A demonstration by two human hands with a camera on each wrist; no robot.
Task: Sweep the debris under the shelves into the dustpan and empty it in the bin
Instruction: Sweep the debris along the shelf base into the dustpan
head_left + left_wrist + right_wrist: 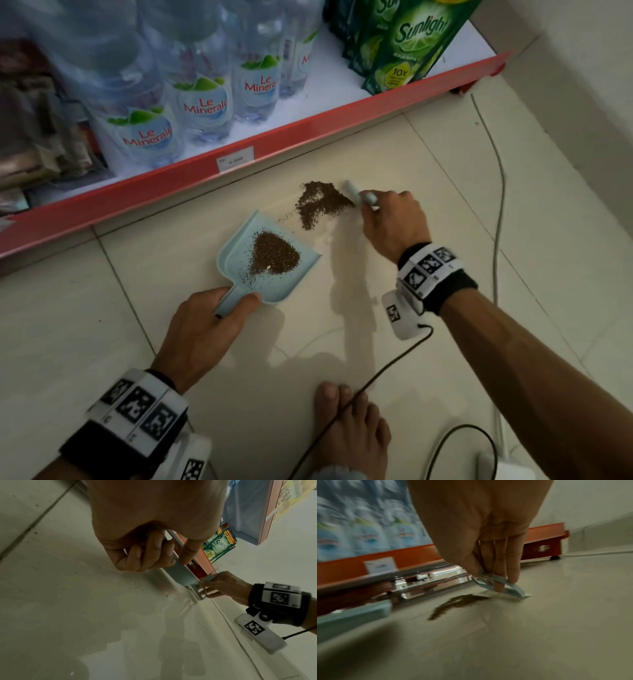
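Note:
A pale blue dustpan (239, 250) lies flat on the tiled floor with a heap of brown debris (274, 255) inside it. My left hand (209, 315) grips its handle (227, 301), also seen in the left wrist view as the dustpan (180, 574) under curled fingers (150, 551). A second patch of brown debris (318, 202) lies on the floor just beyond the pan's mouth. My right hand (390, 219) holds a small pale blue brush (356, 193) at the right edge of that patch; the brush (503, 584) touches the floor beside the debris (457, 603).
A red-edged bottom shelf (191, 174) with water bottles (202, 99) and green detergent pouches (407, 37) runs along the far side. A white cable (498, 205) lies on the floor at right. A bare foot (346, 431) and a black cord (376, 373) are near me.

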